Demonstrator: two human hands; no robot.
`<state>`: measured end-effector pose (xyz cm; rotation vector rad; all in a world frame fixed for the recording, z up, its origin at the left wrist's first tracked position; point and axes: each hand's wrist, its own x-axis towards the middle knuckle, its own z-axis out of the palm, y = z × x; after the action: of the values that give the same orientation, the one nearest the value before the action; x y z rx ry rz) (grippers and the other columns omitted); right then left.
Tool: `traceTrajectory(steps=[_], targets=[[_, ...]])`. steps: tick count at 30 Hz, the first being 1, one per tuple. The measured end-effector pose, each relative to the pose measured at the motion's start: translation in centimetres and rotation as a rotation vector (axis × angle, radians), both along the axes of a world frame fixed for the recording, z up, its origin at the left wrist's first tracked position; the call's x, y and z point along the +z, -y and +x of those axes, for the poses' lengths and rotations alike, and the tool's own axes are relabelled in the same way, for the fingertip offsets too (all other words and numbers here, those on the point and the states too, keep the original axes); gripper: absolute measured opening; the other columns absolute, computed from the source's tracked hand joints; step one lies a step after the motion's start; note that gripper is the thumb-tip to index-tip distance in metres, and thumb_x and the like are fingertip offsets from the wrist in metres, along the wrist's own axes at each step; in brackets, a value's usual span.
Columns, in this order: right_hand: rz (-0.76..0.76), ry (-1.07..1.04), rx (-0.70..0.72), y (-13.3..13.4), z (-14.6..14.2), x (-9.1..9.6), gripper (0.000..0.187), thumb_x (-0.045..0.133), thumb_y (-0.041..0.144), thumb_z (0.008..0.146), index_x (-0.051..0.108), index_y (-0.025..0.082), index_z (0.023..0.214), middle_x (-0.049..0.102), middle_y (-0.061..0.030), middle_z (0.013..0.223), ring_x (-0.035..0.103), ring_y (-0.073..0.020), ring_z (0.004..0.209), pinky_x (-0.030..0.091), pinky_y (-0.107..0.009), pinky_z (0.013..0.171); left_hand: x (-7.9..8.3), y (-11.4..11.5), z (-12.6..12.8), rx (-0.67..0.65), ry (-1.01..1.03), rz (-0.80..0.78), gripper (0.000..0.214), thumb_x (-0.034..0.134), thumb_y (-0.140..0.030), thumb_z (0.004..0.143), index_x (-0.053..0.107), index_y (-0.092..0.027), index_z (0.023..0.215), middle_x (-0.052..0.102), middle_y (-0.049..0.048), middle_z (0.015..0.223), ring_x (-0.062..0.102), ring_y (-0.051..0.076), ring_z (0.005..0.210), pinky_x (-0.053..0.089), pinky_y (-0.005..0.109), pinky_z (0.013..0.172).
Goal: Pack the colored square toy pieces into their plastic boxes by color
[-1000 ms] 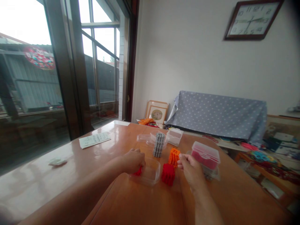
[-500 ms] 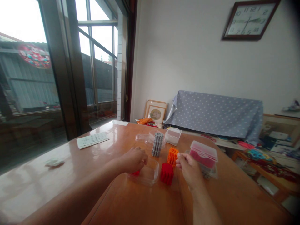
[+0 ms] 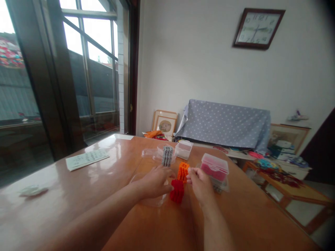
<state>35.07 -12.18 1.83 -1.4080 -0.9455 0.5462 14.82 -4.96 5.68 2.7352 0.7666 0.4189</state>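
Observation:
My left hand lies over a shallow clear plastic tub, and its fingertips close on the left side of a red block stack. My right hand is just to the right of that stack. Its thumb and fingers are pinched together beside an orange block stack, and I cannot make out what is in the pinch. Behind them a grey block tower stands upright in a clear tray.
A lidded clear box with pink contents sits right of my right hand, and a small clear box behind. A printed sheet and a white scrap lie on the wooden table at left. A low cluttered table stands to the right.
The view has swung to the right. My left hand has come out of the clear tub and moved right to the red block stack. My right hand has stayed pinched by the orange stack.

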Motion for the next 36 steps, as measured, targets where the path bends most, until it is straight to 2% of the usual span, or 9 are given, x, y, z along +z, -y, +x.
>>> traceTrajectory(steps=[3,7,11,17,20,23,27,31,36], targets=[[0.007,0.001,0.003,0.0,0.0,0.1,0.05,0.064,0.066,0.081,0.071,0.017,0.09,0.073,-0.0056,0.076,0.067,-0.0206,0.069,0.053,-0.032,0.067,-0.3,0.0,2.0,-0.037,-0.085,0.044,0.041,0.072,-0.038,0.079,0.064,-0.025,0.117,0.069,0.007,0.12,0.059,0.031,0.116,0.046,0.042,0.1],[0.02,-0.01,-0.001,0.2,-0.1,0.5,0.049,0.065,0.067,0.079,0.071,0.019,0.086,0.072,-0.0049,0.074,0.067,-0.0208,0.068,0.053,-0.032,0.065,-0.5,-0.3,3.5,-0.024,-0.169,0.089,0.042,0.076,-0.04,0.074,0.063,-0.025,0.11,0.07,0.0072,0.115,0.061,0.033,0.111,0.046,0.044,0.098],[0.034,-0.02,-0.014,0.5,-0.3,1.0,0.05,0.066,0.068,0.078,0.071,0.019,0.085,0.073,-0.0053,0.074,0.066,-0.0211,0.067,0.052,-0.032,0.065,-0.5,-0.5,3.8,-0.025,-0.195,0.084,0.039,0.074,-0.037,0.074,0.062,-0.025,0.109,0.069,0.0062,0.118,0.06,0.032,0.112,0.047,0.043,0.096],[0.027,0.006,0.009,0.4,-0.1,0.8,0.047,0.063,0.065,0.083,0.07,0.019,0.088,0.071,-0.0035,0.074,0.066,-0.0206,0.068,0.052,-0.032,0.067,-0.5,-0.7,3.8,-0.018,-0.179,0.03,0.05,0.076,-0.035,0.072,0.058,-0.027,0.118,0.066,0.0066,0.12,0.059,0.032,0.114,0.046,0.04,0.094],[0.031,0.005,0.021,0.2,0.1,0.4,0.048,0.062,0.065,0.084,0.07,0.019,0.089,0.071,-0.0036,0.074,0.066,-0.021,0.069,0.052,-0.032,0.067,0.0,-0.9,3.1,-0.01,-0.103,-0.01,0.05,0.075,-0.033,0.073,0.058,-0.025,0.119,0.065,0.0064,0.12,0.059,0.03,0.112,0.047,0.038,0.093],[0.032,0.015,0.02,0.0,0.2,0.1,0.05,0.062,0.066,0.084,0.07,0.018,0.09,0.072,-0.0049,0.076,0.066,-0.0211,0.069,0.051,-0.032,0.066,1.2,-1.3,1.4,0.001,-0.039,-0.032,0.045,0.072,-0.028,0.072,0.06,-0.023,0.115,0.064,0.0064,0.116,0.059,0.027,0.108,0.047,0.035,0.091],[0.007,0.043,0.017,0.0,0.2,0.0,0.051,0.061,0.067,0.084,0.071,0.018,0.091,0.073,-0.0056,0.077,0.066,-0.0207,0.068,0.051,-0.032,0.066,2.5,-1.9,-1.3,0.005,-0.093,-0.016,0.037,0.071,-0.028,0.071,0.062,-0.023,0.107,0.063,0.0049,0.115,0.059,0.025,0.104,0.047,0.033,0.088],[-0.011,0.053,0.018,0.0,0.1,0.1,0.049,0.06,0.066,0.085,0.07,0.019,0.093,0.073,-0.0047,0.077,0.068,-0.0206,0.069,0.051,-0.032,0.067,2.2,-2.1,-3.3,0.067,-0.223,-0.001,0.037,0.071,-0.027,0.067,0.063,-0.023,0.103,0.064,0.0049,0.112,0.061,0.025,0.1,0.049,0.033,0.084],[-0.025,0.035,0.013,0.0,0.1,0.0,0.049,0.061,0.067,0.085,0.07,0.019,0.092,0.073,-0.004,0.077,0.068,-0.0205,0.068,0.051,-0.032,0.068,1.2,-1.5,-3.6,0.095,-0.34,0.014,0.035,0.07,-0.028,0.064,0.066,-0.024,0.099,0.067,0.0059,0.104,0.064,0.027,0.093,0.05,0.034,0.075]])
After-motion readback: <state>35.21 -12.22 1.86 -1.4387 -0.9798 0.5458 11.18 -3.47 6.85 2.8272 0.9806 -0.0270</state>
